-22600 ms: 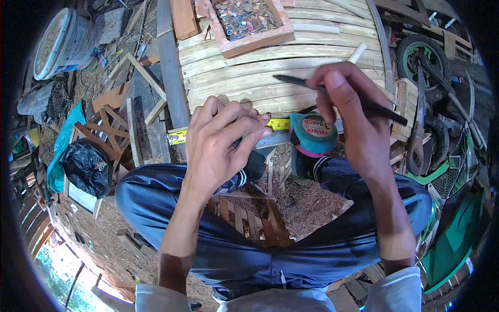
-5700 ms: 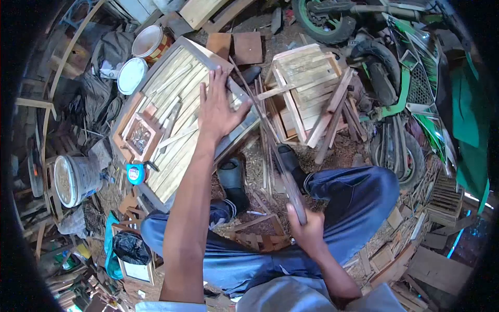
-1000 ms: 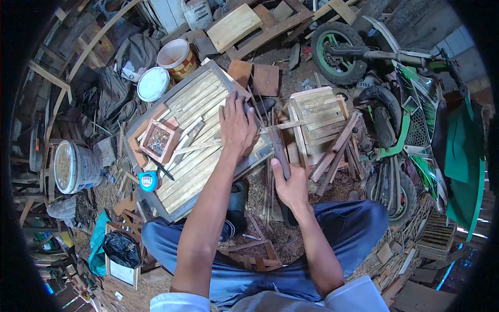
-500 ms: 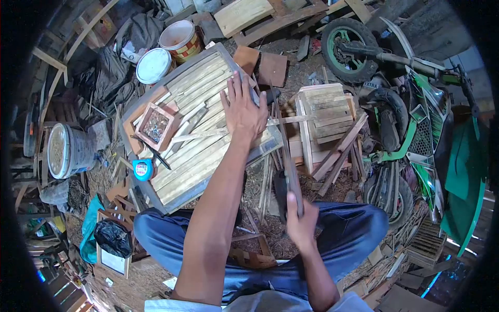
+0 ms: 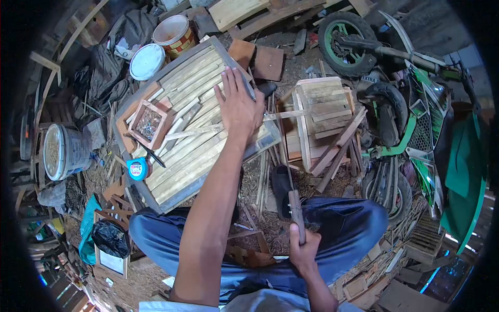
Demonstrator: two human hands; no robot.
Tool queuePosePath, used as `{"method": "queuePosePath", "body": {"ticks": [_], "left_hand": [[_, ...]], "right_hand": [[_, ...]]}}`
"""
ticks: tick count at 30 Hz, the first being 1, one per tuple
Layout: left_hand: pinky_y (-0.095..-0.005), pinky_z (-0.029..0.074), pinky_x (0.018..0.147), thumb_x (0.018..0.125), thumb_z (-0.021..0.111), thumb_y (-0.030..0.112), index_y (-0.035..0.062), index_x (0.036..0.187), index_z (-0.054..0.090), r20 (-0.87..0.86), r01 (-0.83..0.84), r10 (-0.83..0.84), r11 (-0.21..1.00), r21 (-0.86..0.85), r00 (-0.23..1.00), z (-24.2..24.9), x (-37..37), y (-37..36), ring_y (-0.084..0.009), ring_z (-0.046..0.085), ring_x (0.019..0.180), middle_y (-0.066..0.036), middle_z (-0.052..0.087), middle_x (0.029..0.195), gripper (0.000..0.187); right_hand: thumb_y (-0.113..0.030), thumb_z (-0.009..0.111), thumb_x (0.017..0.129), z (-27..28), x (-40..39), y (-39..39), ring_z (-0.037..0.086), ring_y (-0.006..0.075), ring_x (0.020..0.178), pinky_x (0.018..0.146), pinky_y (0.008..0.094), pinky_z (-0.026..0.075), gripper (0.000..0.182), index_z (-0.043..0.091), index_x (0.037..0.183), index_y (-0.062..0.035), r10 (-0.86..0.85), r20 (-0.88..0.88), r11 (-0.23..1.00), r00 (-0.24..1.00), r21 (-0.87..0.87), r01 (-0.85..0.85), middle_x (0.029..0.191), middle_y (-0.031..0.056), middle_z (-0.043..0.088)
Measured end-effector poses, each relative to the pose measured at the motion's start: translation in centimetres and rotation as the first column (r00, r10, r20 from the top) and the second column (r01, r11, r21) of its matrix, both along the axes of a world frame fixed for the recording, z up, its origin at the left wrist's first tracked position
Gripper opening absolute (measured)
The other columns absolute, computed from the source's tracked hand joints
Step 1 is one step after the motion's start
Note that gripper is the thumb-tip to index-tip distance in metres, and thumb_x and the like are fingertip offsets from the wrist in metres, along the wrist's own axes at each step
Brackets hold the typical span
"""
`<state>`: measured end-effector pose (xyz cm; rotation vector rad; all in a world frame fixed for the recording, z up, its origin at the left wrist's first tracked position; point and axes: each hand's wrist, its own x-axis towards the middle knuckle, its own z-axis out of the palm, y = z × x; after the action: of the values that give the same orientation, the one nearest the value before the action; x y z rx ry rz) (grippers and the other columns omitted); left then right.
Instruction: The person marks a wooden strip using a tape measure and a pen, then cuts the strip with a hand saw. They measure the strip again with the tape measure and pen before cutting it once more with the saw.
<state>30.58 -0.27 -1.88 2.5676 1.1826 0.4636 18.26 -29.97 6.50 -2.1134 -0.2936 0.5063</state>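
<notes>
My left hand (image 5: 241,112) lies with its fingers spread on a thin wooden strip (image 5: 200,132) across the slatted wooden panel (image 5: 182,171). The strip sticks out past the panel's right edge. My right hand (image 5: 304,247) is wrapped round the handle of a handsaw (image 5: 296,205), whose narrow blade points up and away, touching or close to the strip just right of the panel. On the panel's left part are a small wooden box (image 5: 149,125) of small metal pieces, a black pen-like tool (image 5: 146,151) and a blue tape measure (image 5: 138,169).
To the right stand a smaller slatted wooden piece (image 5: 325,112) with loose sticks and a green motorbike (image 5: 410,130). Buckets (image 5: 67,151) and a white lid (image 5: 147,62) are on the left. A black bag (image 5: 111,238) lies lower left, and tiles (image 5: 268,64) lie beyond the panel.
My right hand has moved down toward me with the saw, drawing the blade back. My left hand stays on the strip; the whole view has shifted slightly.
</notes>
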Motion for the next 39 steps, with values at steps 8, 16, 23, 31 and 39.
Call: {"method": "queuePosePath", "body": {"ticks": [8, 16, 23, 31, 39], "left_hand": [[-0.0473, 0.009, 0.119, 0.088, 0.042, 0.039, -0.0041, 0.149, 0.022, 0.007, 0.034, -0.034, 0.999, -0.015, 0.999, 0.1, -0.3, -0.4, -0.0277, 0.016, 0.147, -0.019, 0.021, 0.157, 0.077], [-0.0474, 0.009, 0.119, 0.088, 0.045, 0.040, -0.0070, 0.148, 0.021, -0.013, 0.048, -0.048, 0.999, 0.020, 0.999, 0.0, -0.3, -0.1, -0.0301, 0.016, 0.147, -0.022, 0.022, 0.156, 0.079], [-0.0475, 0.012, 0.119, 0.084, 0.049, 0.036, -0.0088, 0.145, 0.026, 0.032, 0.055, -0.057, 0.997, 0.051, 0.998, -0.2, 0.0, -0.8, -0.0339, 0.021, 0.145, -0.026, 0.027, 0.152, 0.079], [-0.0478, 0.017, 0.117, 0.087, 0.051, 0.033, -0.0049, 0.144, 0.033, 0.086, 0.027, -0.030, 0.999, 0.033, 0.996, 0.0, 0.3, -0.2, -0.0358, 0.025, 0.143, -0.027, 0.030, 0.150, 0.070], [-0.0515, 0.016, 0.117, 0.095, 0.045, 0.034, -0.0014, 0.145, 0.032, 0.097, 0.029, -0.030, 1.000, 0.008, 0.995, -0.3, -0.2, -0.9, -0.0376, 0.022, 0.143, -0.025, 0.028, 0.152, 0.063]], "right_hand": [[-0.037, 0.056, 0.097, -0.9, 6.3, 7.9, 0.036, 0.0080, 0.049, 0.044, 0.0314, 0.030, 0.052, 0.046, 0.060, -0.0018, 0.051, 0.040, 0.996, 0.998, 0.073, -0.053, 0.049, 0.0010, 0.034], [-0.034, 0.059, 0.096, -1.6, 2.5, 3.4, 0.032, 0.0051, 0.051, 0.044, 0.0316, 0.027, 0.052, 0.046, 0.058, -0.0019, 0.003, -0.048, 0.998, 0.999, -0.055, -0.006, 0.050, -0.0036, 0.033], [-0.034, 0.058, 0.095, -0.8, 5.0, 6.0, 0.044, 0.0141, 0.045, 0.047, 0.0368, 0.038, 0.046, 0.058, 0.069, 0.0037, -0.010, -0.080, 1.000, 0.997, 0.024, 0.012, 0.049, 0.0145, 0.043], [-0.029, 0.060, 0.094, -2.3, 4.7, 8.5, 0.046, 0.0175, 0.040, 0.045, 0.0378, 0.037, 0.044, 0.055, 0.061, 0.0004, -0.057, 0.030, 0.994, 0.998, 0.091, 0.054, 0.046, 0.0131, 0.041], [-0.033, 0.060, 0.094, -4.0, 5.9, 6.2, 0.039, 0.0166, 0.041, 0.045, 0.0384, 0.035, 0.047, 0.055, 0.061, 0.0001, 0.014, 0.097, 0.991, 0.995, 0.133, -0.027, 0.045, 0.0110, 0.038]]}}
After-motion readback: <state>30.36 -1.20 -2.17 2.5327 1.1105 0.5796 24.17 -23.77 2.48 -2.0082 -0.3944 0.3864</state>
